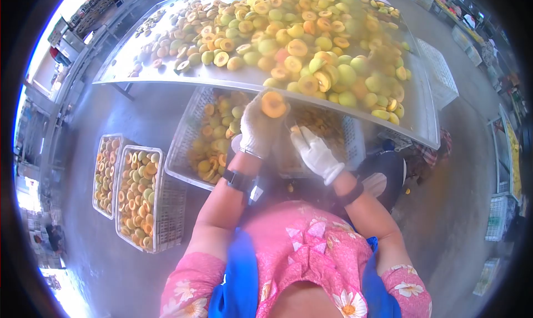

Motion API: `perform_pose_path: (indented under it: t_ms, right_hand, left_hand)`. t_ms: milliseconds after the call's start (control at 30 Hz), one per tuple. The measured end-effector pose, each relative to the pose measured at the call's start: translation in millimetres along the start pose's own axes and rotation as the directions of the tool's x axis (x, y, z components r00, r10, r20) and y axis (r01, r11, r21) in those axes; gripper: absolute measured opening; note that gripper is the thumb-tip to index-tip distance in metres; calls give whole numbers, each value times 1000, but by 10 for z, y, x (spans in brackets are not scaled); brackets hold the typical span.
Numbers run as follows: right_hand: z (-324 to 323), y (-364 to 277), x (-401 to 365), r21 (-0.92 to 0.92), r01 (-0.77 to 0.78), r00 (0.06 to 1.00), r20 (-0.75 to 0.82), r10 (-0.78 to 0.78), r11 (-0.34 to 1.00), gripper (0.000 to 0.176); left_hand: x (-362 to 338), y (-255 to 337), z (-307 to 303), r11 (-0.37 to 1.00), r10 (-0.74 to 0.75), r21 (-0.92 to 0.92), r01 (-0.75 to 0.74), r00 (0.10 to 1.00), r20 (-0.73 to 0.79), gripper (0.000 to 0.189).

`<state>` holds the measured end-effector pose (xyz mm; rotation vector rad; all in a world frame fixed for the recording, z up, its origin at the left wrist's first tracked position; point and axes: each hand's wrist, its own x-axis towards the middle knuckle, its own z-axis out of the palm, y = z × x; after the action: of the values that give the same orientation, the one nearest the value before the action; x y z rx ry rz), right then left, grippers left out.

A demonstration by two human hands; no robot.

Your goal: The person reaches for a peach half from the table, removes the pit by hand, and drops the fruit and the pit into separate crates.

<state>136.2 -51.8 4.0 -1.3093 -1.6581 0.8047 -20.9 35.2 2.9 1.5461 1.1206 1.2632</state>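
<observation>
My left hand [260, 128], in a white knit glove, is closed around a halved yellow peach [273, 104], its orange cut face with a round hollow turned up. Just to the right, my right hand [314, 153], also gloved, has its fingers drawn together. Something small and orange shows at its fingertips, too blurred to name. Both hands are over crates below the table's front edge. Under my left hand stands a crate [187, 176] holding peach halves. Behind my right hand, a crate [355, 140] holds small brownish pieces, partly hidden.
A metal table [172, 78] stands ahead, heaped with whole and halved peaches [300, 46]. Two crates of peach halves [137, 196] stand on the floor at left. A white crate [438, 76] is beyond the table's right side. A person's plaid sleeve [433, 151] shows under the table's right corner.
</observation>
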Motion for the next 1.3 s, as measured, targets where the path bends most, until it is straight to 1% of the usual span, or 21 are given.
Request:
perform_pose_path:
  t_ms: [33, 67, 100, 133, 233, 300, 333, 367, 467, 533, 767, 867, 933, 967, 1033, 1067, 1100, 1167, 1200, 1267, 1300]
  right_hand:
    - [-16, -34, 34, -5, -3, 1000, -4, 3, 1000, 29]
    - [-27, -68, 66, -51, -33, 999, 26, 34, 998, 29]
    - [-35, -105, 85, -99, -62, 996, 54, 67, 993, 30]
    - [-40, -159, 92, -100, -118, 991, 58, 125, 988, 30]
    - [-73, -284, 105, -120, -130, 990, 31, 135, 984, 32]
    - [-94, -297, 115, -129, -140, 988, 46, 147, 982, 35]
    - [-100, -304, 112, -136, -152, 985, 59, 161, 979, 38]
    - [-96, -320, 101, -137, -152, 985, 58, 161, 979, 38]
    - [-59, -346, 50, -158, -167, 983, 53, 177, 973, 45]
    - [-15, -331, 19, -213, -76, 996, 19, 82, 974, 41]
    - [30, -203, -18, -169, -118, 986, 98, 136, 979, 42]
    - [-18, -214, -79, -115, -54, 990, 126, 68, 992, 42]
    - [-93, -284, -132, -150, -77, 972, 210, 108, 986, 40]
    - [-98, -264, -166, -151, -81, 972, 208, 112, 985, 40]
    - [-78, -172, -222, -54, 7, 986, 167, 2, 999, 42]
    - [-27, -77, -241, -54, 8, 986, 164, 1, 998, 42]
    - [34, -28, -252, 11, 56, 994, 96, -57, 998, 42]
    - [61, 93, -280, 75, 107, 994, 25, -109, 992, 42]
    - [7, 39, -281, 327, -199, 961, 252, 118, 924, 43]
    - [-99, -80, -293, 474, -512, 824, 508, 252, 716, 43]
    - [-157, -152, -299, 551, -676, 715, 652, 253, 490, 42]
  left_hand:
    - [-34, -20, 26, 811, -103, -568, 141, 990, 99, 40]
    - [-68, -40, 53, 315, -203, -914, 254, 959, 197, 40]
    - [-111, 25, 71, 312, -200, -914, 258, 959, 202, 40]
    - [-173, 109, 85, 336, -206, -901, 274, 955, 214, 39]
    - [-259, 139, 101, 385, -183, -872, 302, 951, 248, 38]
    - [-323, 150, 153, 451, -252, -842, 296, 947, 198, 39]
    - [-328, 90, 159, 535, -256, -793, 292, 950, 177, 41]
    - [-334, 18, 175, 534, -255, -793, 292, 950, 178, 41]
    - [-344, -29, 226, 699, -193, -684, 208, 976, 99, 44]
    - [-343, 145, 225, 455, -448, -816, 357, 884, 137, 47]
    - [-401, 422, 303, 429, -474, -864, 262, 880, 31, 51]
    - [-386, 345, 303, 527, -462, -805, 272, 887, -2, 54]
    - [-349, 298, 243, 578, -464, -716, 392, 879, 106, 58]
    - [-334, 244, 217, 576, -465, -715, 395, 878, 110, 58]
    - [-301, 248, 180, 831, -216, -473, 293, 953, 211, 62]
    - [-307, 252, 185, 846, -350, -360, 394, 919, 183, 59]
    - [-302, 290, 181, 846, -349, -358, 394, 919, 185, 59]
    - [-290, 319, 166, 916, -309, -171, 363, 910, 278, 69]
    - [-274, 298, 168, 916, -310, -167, 365, 909, 280, 69]
    - [-237, 266, 181, 953, -249, -94, 288, 920, 302, 69]
    - [-224, 289, 187, 963, -227, -70, 260, 923, 310, 68]
